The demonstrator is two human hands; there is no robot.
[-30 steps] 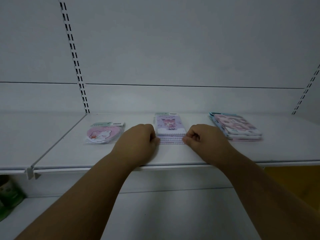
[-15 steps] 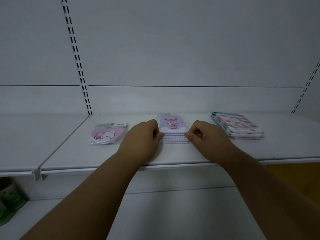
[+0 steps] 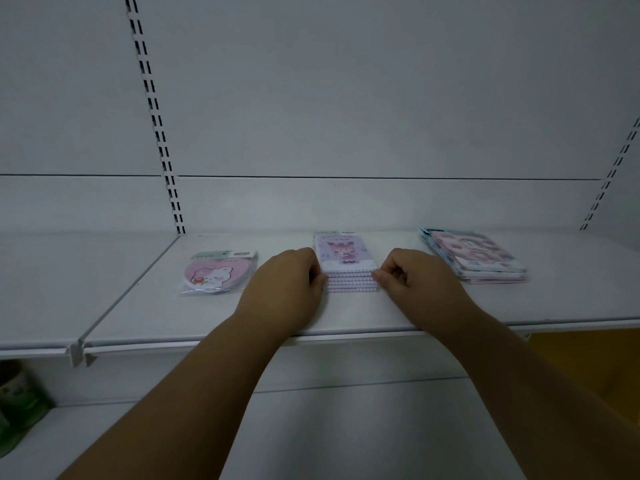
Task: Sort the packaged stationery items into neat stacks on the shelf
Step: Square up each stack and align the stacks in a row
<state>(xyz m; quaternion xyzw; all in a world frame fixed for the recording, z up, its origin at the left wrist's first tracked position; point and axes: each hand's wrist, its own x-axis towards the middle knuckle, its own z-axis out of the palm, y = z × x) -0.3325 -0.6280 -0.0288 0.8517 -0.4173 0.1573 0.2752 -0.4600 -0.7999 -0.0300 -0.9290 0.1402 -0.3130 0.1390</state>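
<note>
nearest to me, a green object (image 3: pixel 20 403) sits on the lower level, far left and below my fingers. on the white shelf (image 3: pixel 346 313), my left hand (image 3: pixel 287 285) has its fingers curled, pinching the left edge of the purple notebook stack (image 3: pixel 348 265). my right hand (image 3: pixel 415 282) is likewise curled, fingertips pinching the stack's right edge. the stack lies flat between both sets of fingers. left of my left fingers, apart from them, lies a heart-shaped bear packet (image 3: pixel 216 275). right of my right fingers, close by, lies a pink and blue packet stack (image 3: pixel 478 256). behind stands the white back panel (image 3: pixel 346 98).
</note>
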